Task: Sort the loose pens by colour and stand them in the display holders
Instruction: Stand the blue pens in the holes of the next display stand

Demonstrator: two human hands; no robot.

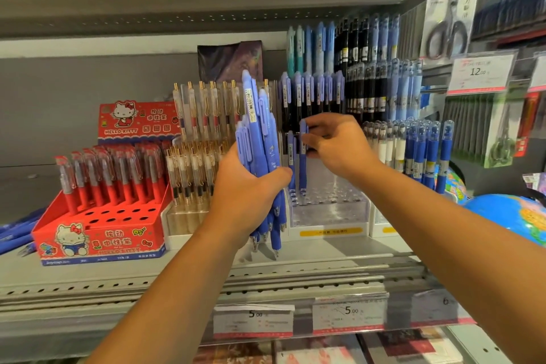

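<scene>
Your blue pen bundle point(260, 142) points tips-down in your left grip point(248, 189). A single blue pen point(302, 168) stands upright in the clear holder point(328, 213), pinched by your right grip point(334, 145).

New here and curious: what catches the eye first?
The left hand grips a thick bundle of blue pens at the centre, while the right hand pinches a single blue pen at the clear holder. At the left stands a bright red Hello Kitty box, partly filled with red pens.
</scene>
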